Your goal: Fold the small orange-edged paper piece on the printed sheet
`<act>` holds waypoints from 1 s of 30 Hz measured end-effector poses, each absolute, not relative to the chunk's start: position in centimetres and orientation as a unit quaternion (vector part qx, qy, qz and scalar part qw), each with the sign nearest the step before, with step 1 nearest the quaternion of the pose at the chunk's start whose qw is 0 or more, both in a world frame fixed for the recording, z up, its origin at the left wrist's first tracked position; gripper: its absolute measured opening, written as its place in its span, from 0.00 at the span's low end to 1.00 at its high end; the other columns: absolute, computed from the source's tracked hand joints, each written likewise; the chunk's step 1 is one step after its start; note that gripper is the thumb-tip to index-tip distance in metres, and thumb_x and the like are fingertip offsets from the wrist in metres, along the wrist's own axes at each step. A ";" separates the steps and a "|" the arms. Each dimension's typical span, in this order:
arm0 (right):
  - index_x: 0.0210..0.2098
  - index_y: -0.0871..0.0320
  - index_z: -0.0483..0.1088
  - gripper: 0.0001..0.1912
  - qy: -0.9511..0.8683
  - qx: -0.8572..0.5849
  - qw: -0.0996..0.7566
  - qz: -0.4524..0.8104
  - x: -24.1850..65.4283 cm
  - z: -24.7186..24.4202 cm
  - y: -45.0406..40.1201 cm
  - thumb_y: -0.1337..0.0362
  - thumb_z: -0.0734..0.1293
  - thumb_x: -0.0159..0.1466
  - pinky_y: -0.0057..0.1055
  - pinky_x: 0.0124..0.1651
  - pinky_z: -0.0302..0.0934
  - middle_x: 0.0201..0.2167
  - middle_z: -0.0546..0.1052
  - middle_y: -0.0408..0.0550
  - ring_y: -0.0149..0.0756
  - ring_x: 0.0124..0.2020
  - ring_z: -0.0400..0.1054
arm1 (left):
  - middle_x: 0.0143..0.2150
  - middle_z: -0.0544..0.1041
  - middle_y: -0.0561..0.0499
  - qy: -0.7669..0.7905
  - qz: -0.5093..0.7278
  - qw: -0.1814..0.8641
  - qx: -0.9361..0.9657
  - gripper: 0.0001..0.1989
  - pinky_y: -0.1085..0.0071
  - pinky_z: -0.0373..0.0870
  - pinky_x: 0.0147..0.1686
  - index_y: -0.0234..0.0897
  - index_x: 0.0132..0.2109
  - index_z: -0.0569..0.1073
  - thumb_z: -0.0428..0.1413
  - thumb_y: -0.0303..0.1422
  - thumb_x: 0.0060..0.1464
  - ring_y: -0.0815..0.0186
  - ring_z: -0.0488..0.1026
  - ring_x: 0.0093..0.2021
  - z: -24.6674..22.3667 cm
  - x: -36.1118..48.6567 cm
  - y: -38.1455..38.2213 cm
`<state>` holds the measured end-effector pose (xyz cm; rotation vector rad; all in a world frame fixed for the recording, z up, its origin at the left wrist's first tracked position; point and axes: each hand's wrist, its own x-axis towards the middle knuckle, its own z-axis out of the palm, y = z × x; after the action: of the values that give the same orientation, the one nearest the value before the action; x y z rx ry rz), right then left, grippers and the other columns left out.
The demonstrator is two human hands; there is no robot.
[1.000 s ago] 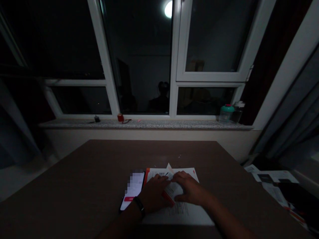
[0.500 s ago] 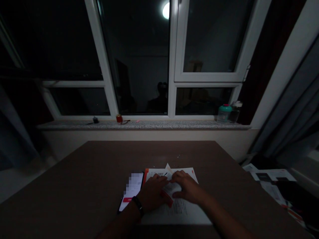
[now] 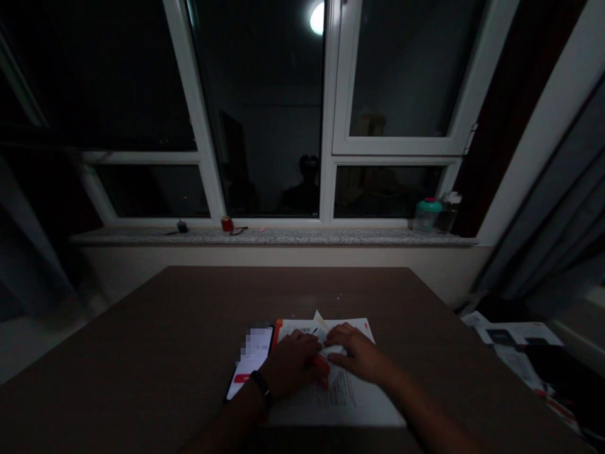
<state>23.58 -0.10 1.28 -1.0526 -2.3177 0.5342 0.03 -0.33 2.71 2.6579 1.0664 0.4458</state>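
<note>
A white piece of paper with a red part (image 3: 322,366), folded or creased, is between my two hands. My left hand (image 3: 293,360), a dark band on its wrist, is bent over the paper's left side. My right hand (image 3: 355,353) pinches the right side, thumb below and fingers above. A pale pointed corner (image 3: 320,318) sticks up beyond the fingertips. Beneath lies a larger printed white sheet (image 3: 366,400) with an orange strip along its left edge. The left fingertips are partly hidden and dim.
A phone (image 3: 250,356) with a lit screen lies left of the sheet on the brown table (image 3: 142,353). Tiny white scraps lie beyond it. On the windowsill (image 3: 302,236) stand a small red container (image 3: 227,224) and a bottle with a teal lid (image 3: 426,215). Papers (image 3: 515,334) are piled at the right.
The paper between my hands has bent, and its red part now shows higher by my left hand. My right thumb has moved up slightly. The phone and large sheet stay put.
</note>
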 end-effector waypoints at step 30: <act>0.41 0.56 0.76 0.10 -0.834 -0.447 0.261 0.193 22.6 1.4 -0.3 0.59 0.65 0.66 0.32 0.50 0.59 0.39 0.78 0.49 0.39 0.45 0.69 | 0.42 0.77 0.47 0.451 0.158 0.099 0.873 0.13 0.63 0.66 0.46 0.37 0.42 0.73 0.44 0.33 0.69 0.59 0.74 0.44 1.6 0.3 0.5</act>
<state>22.63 -0.25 1.42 -1.2102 -2.2569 0.5228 0.33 0.54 1.58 2.5814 1.3352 0.4685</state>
